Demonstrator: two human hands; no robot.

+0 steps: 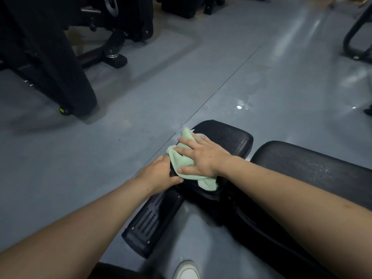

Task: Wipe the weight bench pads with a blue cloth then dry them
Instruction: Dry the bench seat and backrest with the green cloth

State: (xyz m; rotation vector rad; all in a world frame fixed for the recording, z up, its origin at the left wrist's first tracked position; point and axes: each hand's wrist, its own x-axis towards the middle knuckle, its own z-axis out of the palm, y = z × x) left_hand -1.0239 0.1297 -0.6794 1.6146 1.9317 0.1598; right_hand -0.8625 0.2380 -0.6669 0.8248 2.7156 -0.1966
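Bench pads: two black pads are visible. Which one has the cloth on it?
The smaller seat pad, left of the longer pad; the right hand presses the pale green cloth onto it.

A gym: padded bench (231,137), black exercise machines (60,57).

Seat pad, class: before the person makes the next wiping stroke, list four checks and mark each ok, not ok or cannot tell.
1. Cloth lies on the seat pad: ok.
2. Right hand presses flat on the cloth: ok.
3. Left hand steadies the pad's near edge, its grip curled round it: ok.
4. Cloth is blue as the task says: not ok, it looks pale green.
5. Back pad already wiped: cannot tell.
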